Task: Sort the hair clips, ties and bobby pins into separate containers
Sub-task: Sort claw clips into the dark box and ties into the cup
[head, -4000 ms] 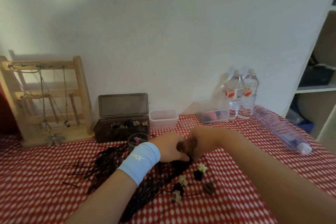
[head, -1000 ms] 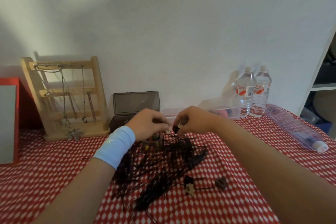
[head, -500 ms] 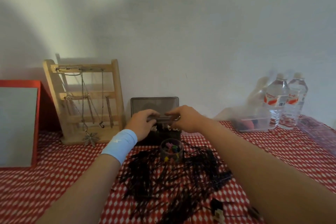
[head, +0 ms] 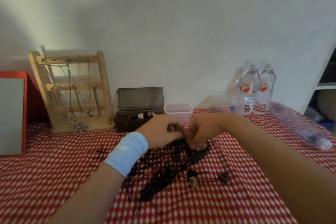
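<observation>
checked tablecloth [head: 54,169], left hand [head: 160,131] curled, right hand [head: 203,129] gripping bobby pins [head: 163,169]

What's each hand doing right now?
Left hand: fingers curled, pinching a small item, too small to identify.
Right hand: fingers curled into the bobby pins, apparently gripping some.

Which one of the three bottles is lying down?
The purplish bottle on the far right lies on its side, with its white cap pointing toward us. The two red-labelled water bottles both stand upright.
</observation>
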`<state>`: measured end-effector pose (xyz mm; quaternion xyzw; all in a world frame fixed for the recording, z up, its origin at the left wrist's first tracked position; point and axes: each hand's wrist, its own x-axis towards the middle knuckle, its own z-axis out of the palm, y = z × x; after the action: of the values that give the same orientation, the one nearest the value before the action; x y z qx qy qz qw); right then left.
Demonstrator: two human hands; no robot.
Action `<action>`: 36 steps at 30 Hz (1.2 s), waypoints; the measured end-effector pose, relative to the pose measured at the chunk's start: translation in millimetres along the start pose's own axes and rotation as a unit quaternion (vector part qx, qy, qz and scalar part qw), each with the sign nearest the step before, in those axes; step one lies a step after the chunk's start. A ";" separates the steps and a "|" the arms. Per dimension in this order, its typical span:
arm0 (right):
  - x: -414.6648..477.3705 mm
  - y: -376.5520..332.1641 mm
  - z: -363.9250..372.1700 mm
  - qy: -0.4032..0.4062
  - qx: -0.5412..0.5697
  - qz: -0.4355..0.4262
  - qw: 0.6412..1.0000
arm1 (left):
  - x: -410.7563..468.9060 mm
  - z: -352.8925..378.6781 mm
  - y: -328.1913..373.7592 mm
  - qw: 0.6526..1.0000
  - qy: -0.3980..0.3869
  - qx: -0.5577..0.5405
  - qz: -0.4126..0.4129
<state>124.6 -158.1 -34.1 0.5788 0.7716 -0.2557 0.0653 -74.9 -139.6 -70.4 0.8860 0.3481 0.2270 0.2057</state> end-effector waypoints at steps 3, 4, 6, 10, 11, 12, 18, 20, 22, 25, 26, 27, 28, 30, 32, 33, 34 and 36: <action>-18.9 4.7 7.6 -0.077 -0.012 0.074 0.994 | -7.4 13.5 25.9 0.984 -0.179 0.003 -0.008; -24.3 5.8 10.0 -0.096 -0.013 0.097 0.991 | -9.5 19.2 32.4 0.973 -0.230 0.022 -0.014; -31.6 8.6 15.5 -0.132 -0.016 0.133 0.982 | -12.7 31.4 40.5 0.955 -0.289 0.058 -0.013; -36.3 11.4 27.0 -0.163 0.004 0.150 0.975 | -14.8 39.7 44.9 0.957 -0.278 0.081 0.002; -36.5 11.8 28.4 -0.161 0.008 0.142 0.977 | -15.0 38.6 44.8 0.960 -0.270 0.074 0.000; -36.7 12.3 28.9 -0.155 0.013 0.133 0.979 | -15.1 37.2 45.3 0.962 -0.265 0.068 -0.004; -31.7 10.3 18.7 -0.067 -0.005 0.054 0.996 | -15.1 28.4 38.9 0.968 -0.238 0.067 -0.027; -26.2 6.7 15.7 -0.020 -0.015 0.040 0.999 | -15.1 27.5 32.8 0.972 -0.225 0.053 -0.036; -19.7 4.5 14.3 0.028 -0.012 0.028 0.999 | -15.0 25.9 26.8 0.978 -0.205 0.027 -0.042; -8.3 1.7 11.6 0.109 0.009 0.002 0.994 | -12.8 17.1 14.3 0.986 -0.158 -0.019 -0.044; -2.5 0.3 9.6 0.132 0.022 -0.005 0.991 | -10.7 12.1 7.8 0.988 -0.137 -0.045 -0.048; 0.9 -0.6 7.6 0.153 0.039 -0.012 0.987 | -8.2 6.9 2.3 0.990 -0.113 -0.070 -0.051; 4.7 -2.2 5.2 0.171 0.054 -0.019 0.984 | -5.2 1.1 -3.5 0.991 -0.085 -0.086 -0.051; 16.5 -6.4 -1.2 0.201 0.080 -0.035 0.976 | 3.2 -12.0 -18.4 0.995 -0.018 -0.080 -0.054; 32.2 -11.4 -8.7 0.230 0.096 -0.053 0.967 | 13.4 -26.4 -33.8 0.994 0.052 -0.053 -0.077; 41.5 -14.3 -12.6 0.247 0.100 -0.061 0.962 | 18.6 -33.5 -42.1 0.991 0.084 -0.044 -0.094; 50.5 -17.3 -15.9 0.265 0.100 -0.068 0.957 | 23.2 -39.4 -50.1 0.987 0.111 -0.039 -0.109; 70.6 -26.0 -22.6 0.294 0.091 -0.080 0.948 | 30.9 -49.7 -68.0 0.980 0.149 -0.021 -0.130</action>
<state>82.2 -91.9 -34.4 0.5681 0.7738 -0.1476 -0.2382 -117.4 -61.6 -57.5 0.7849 0.4820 0.3351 0.1981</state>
